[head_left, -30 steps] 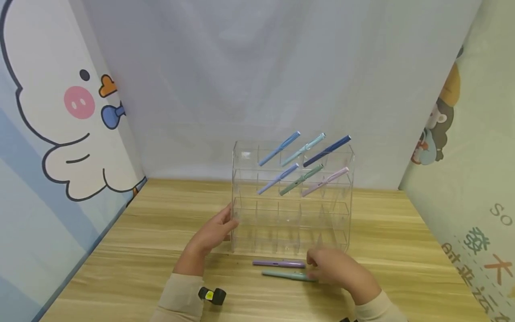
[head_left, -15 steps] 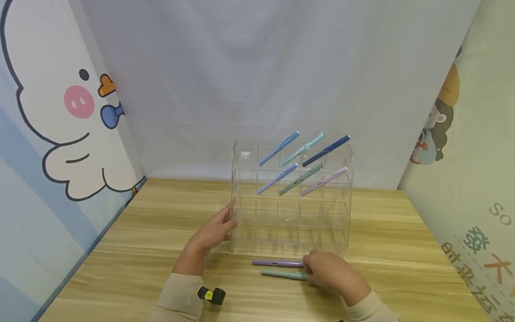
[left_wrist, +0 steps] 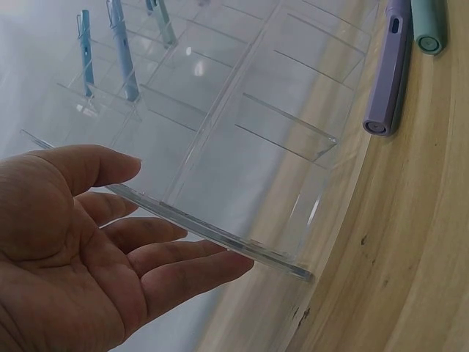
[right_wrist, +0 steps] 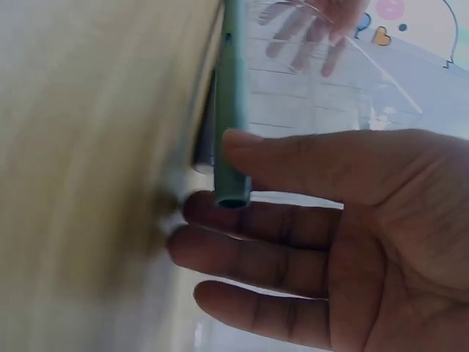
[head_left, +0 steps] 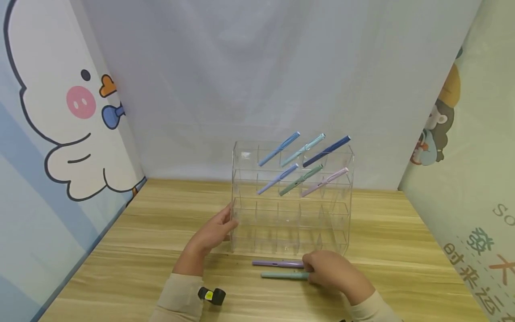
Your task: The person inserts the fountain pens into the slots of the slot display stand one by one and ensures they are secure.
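Observation:
A clear acrylic pen rack (head_left: 287, 205) stands on the table, with several pens slanting in its upper two tiers. My left hand (head_left: 210, 233) holds the rack's left side panel, the thumb on one face and the fingers on the other. In front of the rack lies a purple pen (head_left: 277, 264). Alongside it, on the near side, is a mint green pen (head_left: 283, 275). My right hand (head_left: 335, 272) pinches the mint green pen by its right end; the right wrist view shows the thumb (right_wrist: 242, 150) against the pen and the forefinger behind it.
In the rack's top tier are a blue pen (head_left: 280, 148), a pale aqua pen (head_left: 303, 150) and a navy pen (head_left: 327, 151). Below sit a lavender pen (head_left: 278, 179), a sage green pen (head_left: 301, 180) and a pink pen (head_left: 325, 182). A white curtain (head_left: 257, 80) hangs behind.
My right hand has moved slightly left onto the right end of the mint green pen and pinches it; that pen has turned slightly. The left hand stays on the rack.

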Action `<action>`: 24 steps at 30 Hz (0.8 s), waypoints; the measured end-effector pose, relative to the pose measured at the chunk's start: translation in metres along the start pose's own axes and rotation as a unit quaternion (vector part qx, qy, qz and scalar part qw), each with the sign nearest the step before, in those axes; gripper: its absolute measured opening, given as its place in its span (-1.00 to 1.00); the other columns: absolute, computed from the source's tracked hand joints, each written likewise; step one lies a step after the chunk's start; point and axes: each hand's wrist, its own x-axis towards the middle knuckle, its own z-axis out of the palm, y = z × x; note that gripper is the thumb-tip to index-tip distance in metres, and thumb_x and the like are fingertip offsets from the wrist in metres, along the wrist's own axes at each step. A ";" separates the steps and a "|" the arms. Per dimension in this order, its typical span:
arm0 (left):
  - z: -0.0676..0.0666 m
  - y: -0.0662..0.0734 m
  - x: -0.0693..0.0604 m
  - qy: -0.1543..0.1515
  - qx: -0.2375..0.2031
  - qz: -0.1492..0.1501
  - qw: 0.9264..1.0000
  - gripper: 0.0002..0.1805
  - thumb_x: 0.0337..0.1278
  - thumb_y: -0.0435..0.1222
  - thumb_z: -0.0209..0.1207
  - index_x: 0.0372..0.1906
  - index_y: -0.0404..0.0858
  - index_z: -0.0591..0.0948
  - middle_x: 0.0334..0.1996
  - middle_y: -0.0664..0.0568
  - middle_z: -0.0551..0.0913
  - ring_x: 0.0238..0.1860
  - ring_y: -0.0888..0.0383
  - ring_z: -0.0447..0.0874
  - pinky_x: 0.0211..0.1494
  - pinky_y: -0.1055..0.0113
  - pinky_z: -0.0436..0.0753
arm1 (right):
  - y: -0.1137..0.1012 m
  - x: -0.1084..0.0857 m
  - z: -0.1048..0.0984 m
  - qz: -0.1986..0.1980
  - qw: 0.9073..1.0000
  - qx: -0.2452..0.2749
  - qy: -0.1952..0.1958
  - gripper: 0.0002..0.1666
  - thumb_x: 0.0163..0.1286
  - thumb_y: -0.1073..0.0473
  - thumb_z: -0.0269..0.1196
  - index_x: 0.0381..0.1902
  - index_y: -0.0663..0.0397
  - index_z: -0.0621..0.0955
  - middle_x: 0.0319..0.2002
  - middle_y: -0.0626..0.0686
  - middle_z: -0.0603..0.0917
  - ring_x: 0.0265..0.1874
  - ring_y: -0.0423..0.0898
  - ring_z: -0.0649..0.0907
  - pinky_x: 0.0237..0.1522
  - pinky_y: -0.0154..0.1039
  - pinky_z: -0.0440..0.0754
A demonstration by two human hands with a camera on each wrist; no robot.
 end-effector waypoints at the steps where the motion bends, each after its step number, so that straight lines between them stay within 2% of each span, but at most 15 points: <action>1: 0.000 0.000 0.000 0.000 0.000 0.000 1.000 -0.27 0.51 -0.13 -0.03 0.58 0.17 -0.11 0.58 0.00 -0.02 0.52 -0.08 0.06 0.32 -0.16 0.42 | 0.001 -0.001 -0.002 -0.004 1.000 0.007 -0.001 -0.77 0.15 0.25 0.38 -0.50 -0.09 0.51 -0.53 -0.19 0.47 -0.56 -0.24 0.40 -0.49 -0.31 0.41; 7: 0.000 -0.002 0.000 0.001 0.003 0.001 1.000 -0.26 0.50 -0.11 -0.02 0.58 0.17 -0.11 0.58 0.00 -0.02 0.52 -0.09 0.07 0.32 -0.16 0.42 | 0.006 -0.001 -0.015 -0.017 0.997 0.072 -0.017 -0.87 0.26 0.17 0.35 -0.31 -0.12 0.58 -0.39 -0.22 0.59 -0.43 -0.27 0.51 -0.36 -0.27 0.53; 14: -0.001 -0.006 0.002 0.003 0.002 -0.003 1.000 -0.27 0.51 -0.14 -0.03 0.58 0.17 -0.11 0.57 -0.02 0.00 0.52 -0.10 0.08 0.31 -0.17 0.42 | 0.007 0.001 -0.021 -0.052 0.982 0.182 -0.008 -0.91 0.40 0.04 0.27 -0.22 -0.17 0.55 -0.33 -0.23 0.65 -0.36 -0.28 0.59 -0.30 -0.32 0.58; 16: -0.001 -0.006 0.002 0.004 0.003 -0.002 1.000 -0.28 0.52 -0.15 -0.04 0.59 0.16 -0.10 0.57 -0.02 0.00 0.52 -0.10 0.08 0.31 -0.17 0.42 | 0.007 0.001 -0.021 -0.068 0.973 0.219 0.000 -0.90 0.43 0.03 0.23 -0.20 -0.14 0.55 -0.31 -0.18 0.69 -0.31 -0.27 0.64 -0.23 -0.32 0.61; 18: -0.001 -0.006 0.002 0.005 0.005 0.001 1.000 -0.27 0.51 -0.13 -0.03 0.59 0.15 -0.10 0.57 -0.02 0.02 0.51 -0.11 0.09 0.31 -0.17 0.43 | 0.007 0.002 -0.020 -0.087 0.961 0.263 0.011 -0.89 0.45 0.05 0.20 -0.16 -0.09 0.55 -0.28 -0.07 0.71 -0.29 -0.21 0.68 -0.20 -0.29 0.64; 21: 0.000 -0.005 0.002 0.005 0.004 0.003 1.000 -0.27 0.50 -0.12 -0.02 0.58 0.15 -0.09 0.56 -0.02 0.04 0.50 -0.11 0.12 0.30 -0.16 0.44 | 0.008 0.004 -0.020 -0.106 0.939 0.327 0.029 -0.82 0.48 0.09 0.17 -0.09 0.05 0.55 -0.22 0.08 0.70 -0.25 -0.07 0.72 -0.15 -0.19 0.69; 24: 0.000 -0.004 0.002 0.003 0.003 0.007 1.000 -0.27 0.51 -0.14 -0.02 0.59 0.14 -0.09 0.56 -0.04 0.05 0.49 -0.13 0.14 0.30 -0.17 0.44 | 0.011 0.005 -0.020 -0.108 0.915 0.387 0.045 -0.72 0.49 0.14 0.16 -0.01 0.24 0.51 -0.15 0.21 0.66 -0.19 0.04 0.73 -0.12 -0.10 0.72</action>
